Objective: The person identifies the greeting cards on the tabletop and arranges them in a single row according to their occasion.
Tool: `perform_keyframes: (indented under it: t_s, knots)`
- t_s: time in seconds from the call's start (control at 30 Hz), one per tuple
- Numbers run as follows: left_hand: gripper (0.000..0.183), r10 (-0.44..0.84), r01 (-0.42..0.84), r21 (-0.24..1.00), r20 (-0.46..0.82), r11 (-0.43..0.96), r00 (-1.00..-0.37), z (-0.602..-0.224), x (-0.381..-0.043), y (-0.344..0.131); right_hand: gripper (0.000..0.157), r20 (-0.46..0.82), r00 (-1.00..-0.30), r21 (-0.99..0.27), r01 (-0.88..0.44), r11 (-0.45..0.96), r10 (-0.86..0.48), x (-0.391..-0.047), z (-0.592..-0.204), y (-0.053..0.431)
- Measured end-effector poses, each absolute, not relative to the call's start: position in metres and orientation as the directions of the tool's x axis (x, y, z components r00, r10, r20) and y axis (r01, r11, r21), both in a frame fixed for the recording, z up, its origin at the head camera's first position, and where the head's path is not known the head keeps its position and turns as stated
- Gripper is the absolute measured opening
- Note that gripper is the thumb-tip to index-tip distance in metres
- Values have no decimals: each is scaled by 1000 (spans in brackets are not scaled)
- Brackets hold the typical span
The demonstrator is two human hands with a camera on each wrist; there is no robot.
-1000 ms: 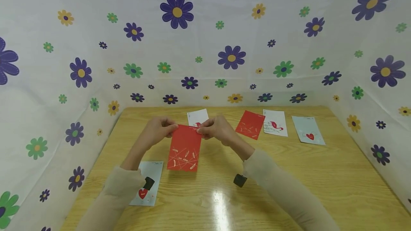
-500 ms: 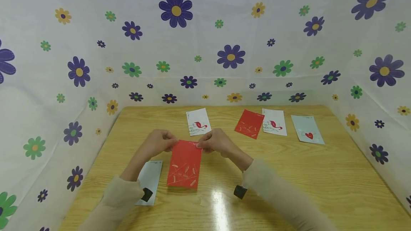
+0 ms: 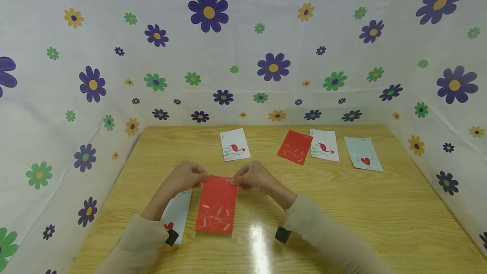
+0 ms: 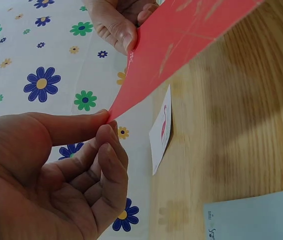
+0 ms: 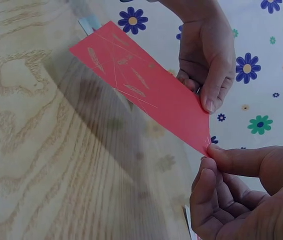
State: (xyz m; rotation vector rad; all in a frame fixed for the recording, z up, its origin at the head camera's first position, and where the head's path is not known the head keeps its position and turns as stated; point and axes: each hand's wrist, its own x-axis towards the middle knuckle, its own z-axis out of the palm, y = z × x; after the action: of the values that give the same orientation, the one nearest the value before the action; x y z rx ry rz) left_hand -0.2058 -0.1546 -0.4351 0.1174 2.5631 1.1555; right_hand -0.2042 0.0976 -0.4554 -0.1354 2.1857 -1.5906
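Note:
Both hands hold one red card [image 3: 217,204] by its two far corners, its face with pale feather prints and crossing lines turned up. My left hand [image 3: 186,176] pinches the left corner between thumb and forefinger. At the right corner my right hand [image 3: 253,177] does the same. In both wrist views the red card [image 5: 141,82] slants above the wood, and in the right wrist view its shadow falls on the table. A pale blue card [image 3: 179,208] with a red heart lies left of it, partly covered by the left forearm.
On the wooden table [image 3: 323,206] a white flamingo card [image 3: 234,145] lies beyond the hands. Further right lie another red card [image 3: 295,147], a second flamingo card [image 3: 324,145] and a pale blue heart card [image 3: 363,154]. A flower-printed cloth [image 3: 243,45] encloses the back and sides.
Both hands have brought the red card nearer to the body and lower, keeping their pinch on its corners. The flamingo card behind it has come into full view.

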Motion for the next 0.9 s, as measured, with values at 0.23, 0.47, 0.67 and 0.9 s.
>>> perform_keyframes:
  t_s: [0.23, 0.47, 0.67, 0.9]
  knots:
    - [18, 199, -52, 711, -266, 702, -943, -439, -202, -157, 10, -290, -906, -911, 162, 380, -308, -200, -460, 92]
    - [16, 222, -11, 699, -242, 715, -945, -445, -202, -161, 11, -306, -900, -906, 174, 387, -311, -199, -466, 88]
    - [16, 226, 13, 682, -225, 731, -948, -450, -202, -163, 10, -310, -897, -902, 172, 397, -315, -200, -471, 86]
    - [13, 232, 39, 677, -197, 735, -953, -455, -201, -163, 8, -268, -908, -902, 119, 415, -323, -199, -476, 83]
